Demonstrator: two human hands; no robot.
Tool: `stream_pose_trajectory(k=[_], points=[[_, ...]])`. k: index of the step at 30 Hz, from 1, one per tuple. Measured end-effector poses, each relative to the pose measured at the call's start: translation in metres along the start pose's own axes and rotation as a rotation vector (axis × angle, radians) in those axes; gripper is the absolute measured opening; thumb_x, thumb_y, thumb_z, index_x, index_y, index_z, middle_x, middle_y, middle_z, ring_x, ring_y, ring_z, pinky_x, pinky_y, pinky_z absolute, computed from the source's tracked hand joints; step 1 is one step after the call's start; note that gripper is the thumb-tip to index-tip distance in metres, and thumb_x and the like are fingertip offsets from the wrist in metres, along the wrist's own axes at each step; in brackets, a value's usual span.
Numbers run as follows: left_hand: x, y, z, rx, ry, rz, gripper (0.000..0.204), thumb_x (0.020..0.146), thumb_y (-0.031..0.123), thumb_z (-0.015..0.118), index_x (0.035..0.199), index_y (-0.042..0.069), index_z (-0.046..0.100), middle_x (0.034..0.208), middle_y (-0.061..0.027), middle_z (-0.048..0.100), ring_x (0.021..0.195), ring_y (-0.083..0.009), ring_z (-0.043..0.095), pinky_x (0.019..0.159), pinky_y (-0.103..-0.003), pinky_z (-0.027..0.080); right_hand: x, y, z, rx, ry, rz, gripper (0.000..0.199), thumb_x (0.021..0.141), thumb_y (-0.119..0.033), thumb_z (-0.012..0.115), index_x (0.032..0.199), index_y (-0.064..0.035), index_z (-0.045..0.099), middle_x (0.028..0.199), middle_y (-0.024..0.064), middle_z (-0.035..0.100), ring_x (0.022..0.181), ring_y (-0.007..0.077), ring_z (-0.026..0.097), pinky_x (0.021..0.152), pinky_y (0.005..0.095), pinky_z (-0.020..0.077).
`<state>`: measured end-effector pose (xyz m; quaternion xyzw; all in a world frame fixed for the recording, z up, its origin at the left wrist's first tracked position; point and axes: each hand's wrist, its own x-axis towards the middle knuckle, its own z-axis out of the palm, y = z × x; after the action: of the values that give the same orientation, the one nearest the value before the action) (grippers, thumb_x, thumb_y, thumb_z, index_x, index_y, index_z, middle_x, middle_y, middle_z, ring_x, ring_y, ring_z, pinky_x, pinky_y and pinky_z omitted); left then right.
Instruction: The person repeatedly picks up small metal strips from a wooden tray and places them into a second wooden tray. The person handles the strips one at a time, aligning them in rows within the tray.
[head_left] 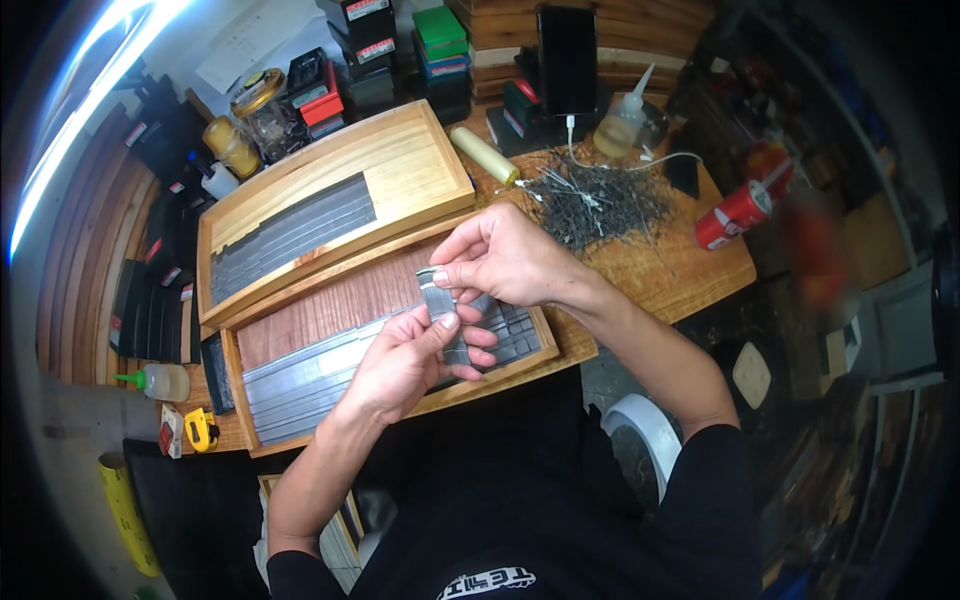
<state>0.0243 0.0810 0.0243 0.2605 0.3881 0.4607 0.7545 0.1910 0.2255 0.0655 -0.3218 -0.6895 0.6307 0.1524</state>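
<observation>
Both hands, left hand (405,362) and right hand (500,255), pinched closed on a flat grey metal strip (437,297) above the dark-bottomed wooden tray (300,320); apparently sorting; a careful placing at 7 o'clock seemed needed.

1. A dark, blank phone screen (566,45) stands upright at top centre.
2. Green and blue flat boxes (441,40) are stacked just to its left.
3. Black boxes with red-and-white labels (360,25) sit further left.
4. A red can (735,213) lies at the right.
</observation>
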Motion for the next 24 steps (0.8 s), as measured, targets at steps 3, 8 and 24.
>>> stream_pose_trajectory(k=[3,8,24], points=[[-0.002,-0.001,-0.002,0.069,0.012,0.032,0.028,0.117,0.020,0.053,0.131,0.000,0.066,0.119,-0.0188,0.076,0.104,-0.0273,0.077,0.088,-0.040,0.065,-0.004,-0.003,0.001,0.015,0.001,-0.007,0.025,0.097,-0.002,0.080,0.119,0.0089,0.077,0.098,0.0166,0.081,0.081,0.0158,0.078,0.075,0.0277,0.0663],[-0.001,-0.007,-0.003,0.162,0.046,0.110,0.028,0.117,0.019,0.053,0.132,0.001,0.066,0.120,-0.0193,0.076,0.106,-0.0277,0.077,0.090,-0.041,0.065,-0.012,-0.003,0.004,0.031,0.028,-0.080,0.023,0.097,-0.002,0.080,0.118,0.0082,0.077,0.099,0.0164,0.081,0.084,0.0169,0.079,0.077,0.0284,0.0669],[-0.015,-0.010,-0.004,1.546,0.027,0.872,0.028,0.088,-0.011,0.065,0.113,0.001,0.065,0.107,-0.0170,0.073,0.101,-0.0318,0.072,0.087,-0.040,0.056,-0.007,-0.001,-0.046,-0.178,0.013,0.143,0.013,0.099,-0.003,0.077,0.110,0.0049,0.079,0.092,0.0114,0.079,0.076,0.0123,0.076,0.070,0.0251,0.0659]])
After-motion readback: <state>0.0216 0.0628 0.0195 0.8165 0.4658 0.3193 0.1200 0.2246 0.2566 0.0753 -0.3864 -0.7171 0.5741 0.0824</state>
